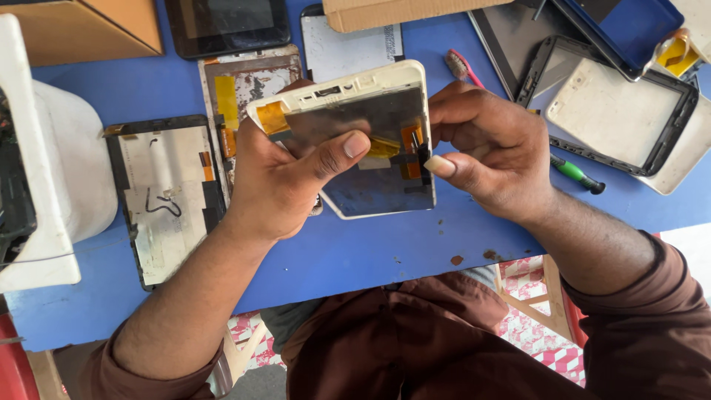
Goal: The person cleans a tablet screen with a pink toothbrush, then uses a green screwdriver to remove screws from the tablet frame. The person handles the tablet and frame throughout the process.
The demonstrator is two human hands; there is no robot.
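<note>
I hold an opened tablet (370,118) with a cream-white frame above the blue table (355,252), its inner metal plate and orange ribbon cables facing me. My left hand (285,178) grips it from the left, thumb pressed across the plate. My right hand (489,152) holds the right edge, its thumb and fingers pinching at the dark connector and orange ribbon (411,148) there.
Several dismantled tablet panels lie around: one black-framed panel (167,196) at left, another (244,81) behind the tablet, white back covers (622,118) at right. A green-handled screwdriver (578,175), a pink toothbrush (463,68), a white box (52,163) and cardboard (392,11) also lie there.
</note>
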